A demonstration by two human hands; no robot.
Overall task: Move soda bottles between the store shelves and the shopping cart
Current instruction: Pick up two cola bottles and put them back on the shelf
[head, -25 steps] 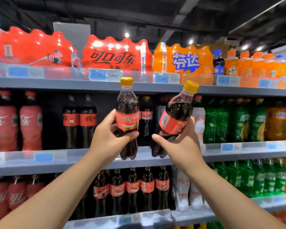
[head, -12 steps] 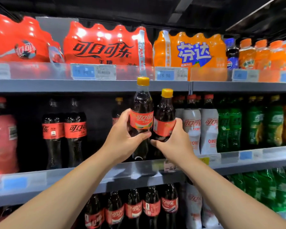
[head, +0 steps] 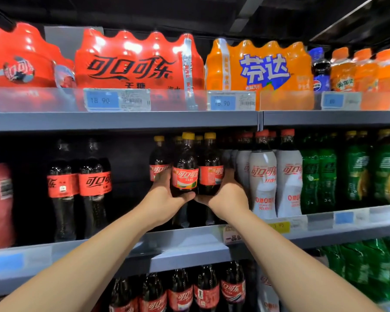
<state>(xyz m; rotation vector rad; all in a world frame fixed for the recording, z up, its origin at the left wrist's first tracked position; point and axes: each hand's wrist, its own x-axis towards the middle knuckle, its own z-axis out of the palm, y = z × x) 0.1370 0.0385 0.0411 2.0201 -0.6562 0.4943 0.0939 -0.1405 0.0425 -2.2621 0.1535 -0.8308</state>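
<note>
Two dark cola bottles with yellow caps and red-orange labels stand upright side by side inside the middle shelf bay. My left hand [head: 164, 199] grips the left bottle [head: 185, 163] around its lower body. My right hand [head: 227, 197] grips the right bottle [head: 210, 163] the same way. Both bottles sit among other yellow-capped cola bottles [head: 158, 158] just behind and to the left. The bottle bases are hidden by my hands and the shelf lip. The shopping cart is out of view.
The middle shelf [head: 189, 242] carries black-capped cola bottles [head: 92, 185] at left, white cola bottles [head: 262, 176] and green soda bottles [head: 356, 174] at right. Red multipacks [head: 135, 64] and an orange multipack [head: 261, 66] fill the top shelf. More cola bottles [head: 182, 293] stand below.
Both hands pushed forward into the shelf bay with their bottles. The right bottle went from tilted to upright, and the two bottles now stand together deep under the top shelf.
</note>
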